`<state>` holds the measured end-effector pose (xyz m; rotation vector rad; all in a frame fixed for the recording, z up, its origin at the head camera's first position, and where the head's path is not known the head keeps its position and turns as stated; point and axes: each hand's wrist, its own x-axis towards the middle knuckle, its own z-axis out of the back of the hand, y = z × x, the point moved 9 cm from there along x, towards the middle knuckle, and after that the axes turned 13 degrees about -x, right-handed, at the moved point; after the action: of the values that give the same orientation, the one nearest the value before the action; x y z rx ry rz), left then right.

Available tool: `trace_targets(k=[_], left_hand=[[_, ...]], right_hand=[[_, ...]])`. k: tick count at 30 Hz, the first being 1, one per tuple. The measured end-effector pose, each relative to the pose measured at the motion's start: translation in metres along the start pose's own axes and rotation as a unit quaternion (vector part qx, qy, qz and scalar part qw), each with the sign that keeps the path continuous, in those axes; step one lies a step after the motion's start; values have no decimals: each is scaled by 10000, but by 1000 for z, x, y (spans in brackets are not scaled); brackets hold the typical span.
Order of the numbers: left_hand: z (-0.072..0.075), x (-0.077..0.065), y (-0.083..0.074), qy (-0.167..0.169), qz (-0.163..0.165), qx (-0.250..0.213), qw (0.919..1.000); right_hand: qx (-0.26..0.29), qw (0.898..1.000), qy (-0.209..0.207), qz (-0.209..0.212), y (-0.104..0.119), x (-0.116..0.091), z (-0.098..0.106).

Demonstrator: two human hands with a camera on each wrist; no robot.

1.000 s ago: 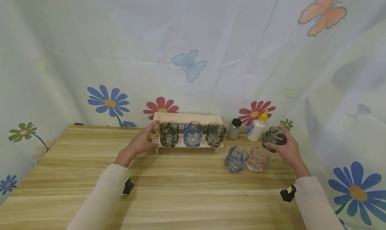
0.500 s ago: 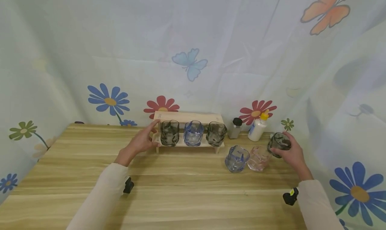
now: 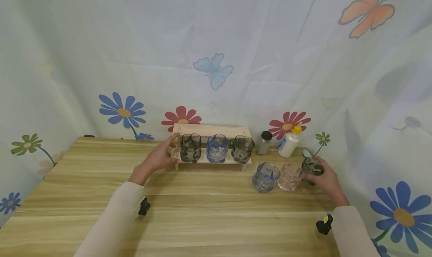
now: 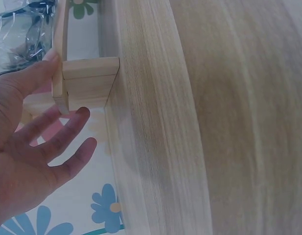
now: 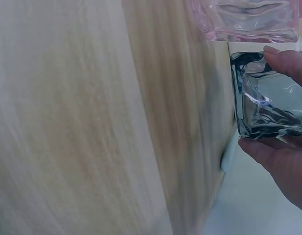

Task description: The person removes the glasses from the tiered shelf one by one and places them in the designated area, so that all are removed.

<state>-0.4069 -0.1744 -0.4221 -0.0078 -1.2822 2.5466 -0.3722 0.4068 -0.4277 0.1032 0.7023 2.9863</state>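
Observation:
My left hand holds the left end of a small two-step wooden shelf, thumb in front and fingers behind. On its lower step stand a dark grey glass, a blue glass and another grey glass. At the right, my right hand grips a third grey glass between thumb and fingers, upright, its base at or just above the tabletop. Just left of it are a pink glass and a second blue glass. In the right wrist view the gripped glass sits beside the pink one.
Behind the loose glasses stand a small black-capped jar and a white bottle with a yellow tip. A small pale oval object lies near the back edge. Patterned curtain surrounds the wooden table.
My right hand has brought the grey glass down and slightly right, beside the pink glass. The left hand has stayed on the shelf's end.

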Motion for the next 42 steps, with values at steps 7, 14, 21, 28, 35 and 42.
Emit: trace_targets(k=[7,14,21,28,35,42], left_hand=[[0,0,-1,-8,36,22,10000],[-1,0,0,20,13,-16,10000],[-2,1,3,37,55,-45,10000],[-1,1,2,27,67,-44,10000],[-2,1,1,13,74,-33,10000],[-1,0,0,-22,33,12,10000]], right_hand=[[-20,10000,53,37,-1,-2,-5],[-64,9999,-12,95,-4,-2,-12],[102,9999,4,102,-10,0,-16],[319,9994,59,115,-11,-1,-17],[367,9991,185,84,-10,-1,-17],[322,9993,161,77,-9,-3,-16]])
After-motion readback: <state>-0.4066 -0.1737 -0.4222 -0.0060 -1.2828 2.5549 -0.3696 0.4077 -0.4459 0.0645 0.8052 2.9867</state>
